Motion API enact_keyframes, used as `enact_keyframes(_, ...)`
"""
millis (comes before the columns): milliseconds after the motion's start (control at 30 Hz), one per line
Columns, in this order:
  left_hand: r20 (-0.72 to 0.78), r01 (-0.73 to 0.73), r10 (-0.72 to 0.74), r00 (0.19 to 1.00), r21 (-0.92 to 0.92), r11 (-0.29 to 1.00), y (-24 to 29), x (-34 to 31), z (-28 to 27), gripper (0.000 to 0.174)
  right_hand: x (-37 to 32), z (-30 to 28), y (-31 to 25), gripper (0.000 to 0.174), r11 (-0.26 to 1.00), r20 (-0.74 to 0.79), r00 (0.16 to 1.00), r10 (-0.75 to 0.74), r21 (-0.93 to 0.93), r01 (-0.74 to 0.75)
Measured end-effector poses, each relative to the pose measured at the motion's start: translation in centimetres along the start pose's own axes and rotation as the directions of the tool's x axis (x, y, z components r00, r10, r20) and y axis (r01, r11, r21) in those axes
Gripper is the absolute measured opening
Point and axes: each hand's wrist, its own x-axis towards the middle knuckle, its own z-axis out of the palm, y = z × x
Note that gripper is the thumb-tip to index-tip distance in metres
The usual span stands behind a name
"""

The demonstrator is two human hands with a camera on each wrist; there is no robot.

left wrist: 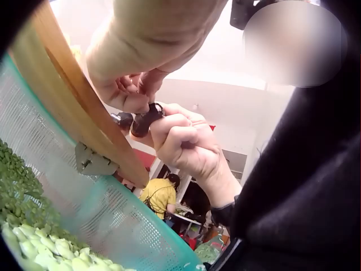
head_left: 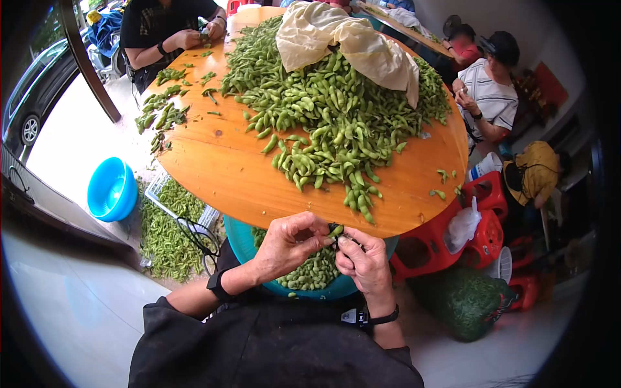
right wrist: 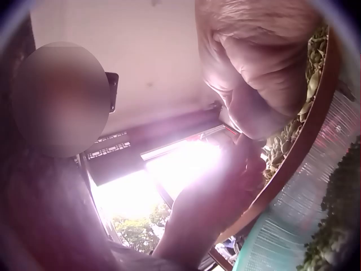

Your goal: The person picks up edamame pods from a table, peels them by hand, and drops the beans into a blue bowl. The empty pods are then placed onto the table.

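Observation:
Above the basket and just off the table's near edge, both hands meet at one green soybean pod (head_left: 336, 231). My left hand (head_left: 288, 249) pinches it between thumb and fingers. The right hand (head_left: 365, 264) grips its other side with curled fingers and the thumb on top. Something dark, like a finger cover (left wrist: 148, 119), shows at the right hand's fingertips in the left wrist view. Below is a teal basket (head_left: 238, 240) holding green beans (head_left: 314, 271). In the right wrist view, the right palm hides the pod.
A large heap of pods (head_left: 330, 123) with a pale cloth (head_left: 349, 45) covers much of the wooden table (head_left: 220, 168). A blue basin (head_left: 111, 189) and a crate of pods (head_left: 171, 226) stand left; red stools (head_left: 482, 239) and a green net sack (head_left: 459, 304) right. Other people sit around.

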Motion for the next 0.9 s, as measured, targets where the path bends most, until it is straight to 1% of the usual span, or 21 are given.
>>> enact_keyframes(33,-0.022,-0.087,0.089,0.996,0.075,0.993,0.0,-0.1,0.1,0.010,-0.1,0.1,0.2,0.025,1.000,0.000,1.000,0.004,0.000,-0.004)
enact_keyframes(67,-0.029,-0.177,0.185,0.982,0.177,0.968,0.3,-0.1,0.3,0.011,-0.2,0.1,0.4,0.023,0.997,-0.001,0.999,-0.038,-0.062,0.038)
enact_keyframes(100,-0.031,-0.175,0.183,0.983,0.177,0.969,0.2,-0.4,0.3,0.011,-0.2,0.2,0.5,0.021,0.989,0.000,0.997,-0.081,-0.125,0.080)
enact_keyframes(133,-0.027,-0.109,0.109,0.994,0.023,0.994,-0.1,-0.7,0.4,0.011,-0.3,0.3,0.5,0.021,0.989,0.001,0.997,-0.079,-0.124,0.079)
enact_keyframes(167,-0.012,-0.038,0.037,0.999,-0.130,0.991,-0.4,-1.0,0.5,0.012,-0.4,0.5,0.3,0.020,0.977,0.007,0.990,-0.138,-0.165,0.137)
enact_keyframes(200,0.051,0.044,-0.026,0.998,-0.416,0.908,-0.6,-0.9,0.5,0.016,-0.6,0.6,0.3,0.019,0.959,0.015,0.980,-0.197,-0.205,0.196)
enact_keyframes(233,0.053,0.047,-0.028,0.998,-0.416,0.908,-0.6,-0.9,0.5,0.016,-0.7,0.2,0.3,0.019,0.959,0.012,0.980,-0.196,-0.204,0.195)
enact_keyframes(300,0.220,0.258,-0.142,0.965,-0.700,0.666,0.2,-0.9,0.5,0.016,-0.9,-0.9,0.3,0.018,0.988,0.132,0.988,-0.085,0.137,0.067)
enact_keyframes(333,0.293,0.300,-0.106,0.950,-0.768,0.566,-0.3,-0.9,0.6,0.016,-1.1,-0.8,0.2,0.018,0.982,0.129,0.989,-0.069,0.185,0.045)
enact_keyframes(367,0.291,0.300,-0.108,0.951,-0.768,0.566,-0.1,-0.9,0.6,0.016,-1.1,-0.7,0.0,0.018,0.982,0.130,0.989,-0.068,0.186,0.043)
enact_keyframes(433,0.340,0.342,-0.117,0.933,-0.742,0.577,0.3,-0.7,0.4,0.016,-1.2,-0.7,-0.2,0.016,0.993,0.146,0.985,-0.087,0.087,0.075)
enact_keyframes(467,0.340,0.344,-0.119,0.933,-0.740,0.579,0.4,-0.6,0.4,0.016,-1.2,-0.6,-0.3,0.016,0.993,0.146,0.985,-0.088,0.090,0.075)
enact_keyframes(500,0.260,0.268,-0.138,0.956,-0.572,0.775,0.4,-0.6,0.5,0.019,-1.2,-0.3,-0.2,0.015,0.982,0.082,0.988,-0.129,-0.128,0.139)
enact_keyframes(533,0.179,0.190,-0.133,0.975,-0.358,0.914,0.4,-0.5,0.6,0.023,-1.3,-0.2,-0.2,0.014,0.922,0.027,0.983,-0.181,-0.344,0.179)
enact_keyframes(567,0.181,0.194,-0.136,0.974,-0.359,0.913,0.6,-0.6,0.7,0.023,-1.5,-0.2,-0.2,0.014,0.922,0.023,0.984,-0.179,-0.344,0.176)
enact_keyframes(600,0.105,-0.004,0.007,0.994,-0.034,0.999,1.1,-0.8,1.0,0.028,-1.6,-0.3,-0.3,0.015,0.798,0.050,0.961,-0.270,-0.547,0.253)
enact_keyframes(633,0.079,-0.183,0.167,0.983,0.308,0.934,1.3,-0.9,1.1,0.034,-1.8,-0.1,-0.4,0.016,0.626,0.100,0.932,-0.348,-0.715,0.311)
enact_keyframes(667,0.019,-0.133,0.132,0.991,0.257,0.957,1.1,-1.0,1.5,0.031,-2.0,0.2,-0.9,0.019,0.556,0.100,0.933,-0.347,-0.779,0.290)
enact_keyframes(700,0.018,-0.129,0.129,0.991,0.258,0.957,0.8,-1.1,1.5,0.031,-2.1,0.5,-1.1,0.019,0.559,0.100,0.934,-0.344,-0.777,0.289)
enact_keyframes(767,-0.017,-0.055,0.058,0.998,0.144,0.988,0.1,-1.1,1.5,0.026,-2.2,0.7,-1.3,0.018,0.467,0.131,0.916,-0.380,-0.827,0.313)
enact_keyframes(900,-0.014,-0.052,0.055,0.998,0.163,0.985,0.5,-1.4,1.0,0.022,-2.5,1.0,-1.6,0.019,0.427,0.177,0.908,-0.380,-0.837,0.342)
